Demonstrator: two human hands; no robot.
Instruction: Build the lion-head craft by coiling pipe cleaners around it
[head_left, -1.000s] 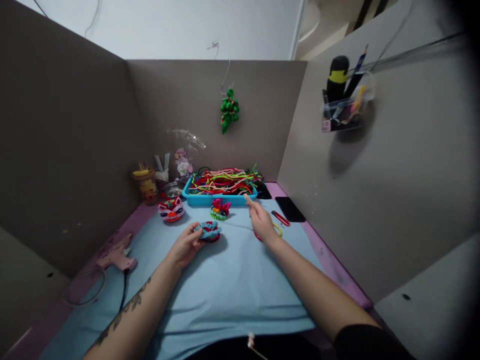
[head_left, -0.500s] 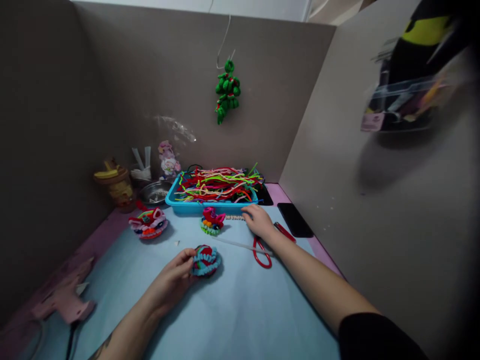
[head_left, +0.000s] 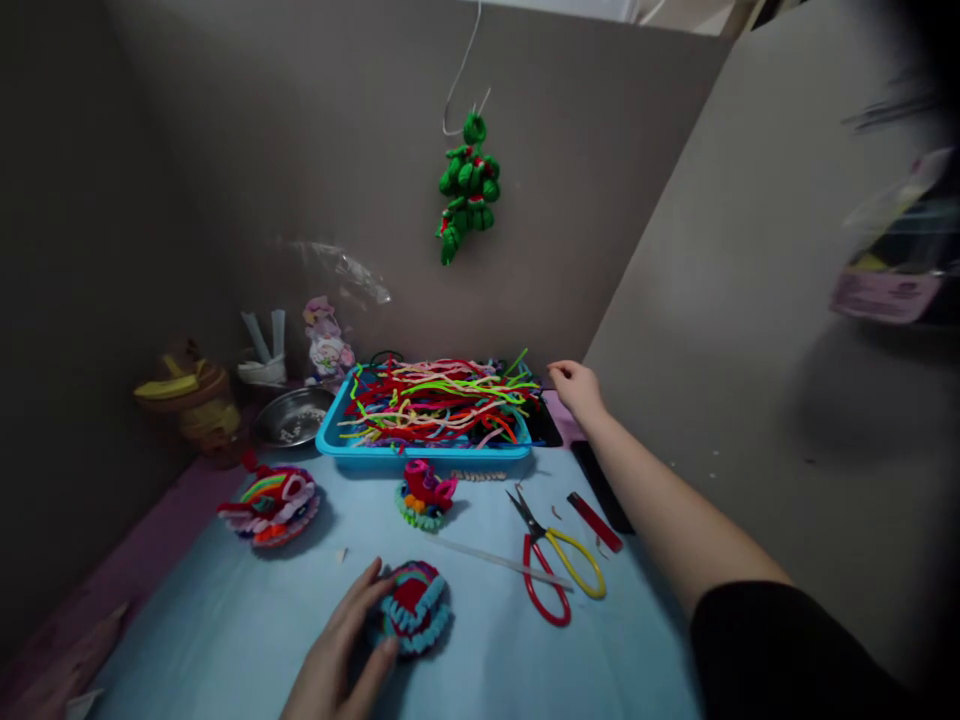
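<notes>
A round lion-head-like piece of red and light blue chenille stems (head_left: 415, 608) sits on the blue table cover near the front. My left hand (head_left: 341, 640) is at its left edge, fingers on the upper side and thumb on the lower side, gripping it. My right hand (head_left: 579, 392) is raised beyond the right end of a blue tray (head_left: 427, 455) heaped with colourful chenille stems (head_left: 442, 400). Its fingers are curled together; whatever they hold, if anything, cannot be made out. A smaller pink and green chenille piece (head_left: 425, 495) stands before the tray.
Scissors (head_left: 536, 530) with red and yellow handles lie on the right, beside a translucent stick (head_left: 495, 562), a slim red object (head_left: 595, 522) and a black phone (head_left: 600, 485). Left are another chenille lion head (head_left: 274, 505) and a metal bowl (head_left: 292, 415). A green ornament (head_left: 469, 190) hangs behind.
My right hand has moved up and right from the tray's front edge, uncovering the scissors. My left hand and the round piece are lower in view; the camera view has shifted.
</notes>
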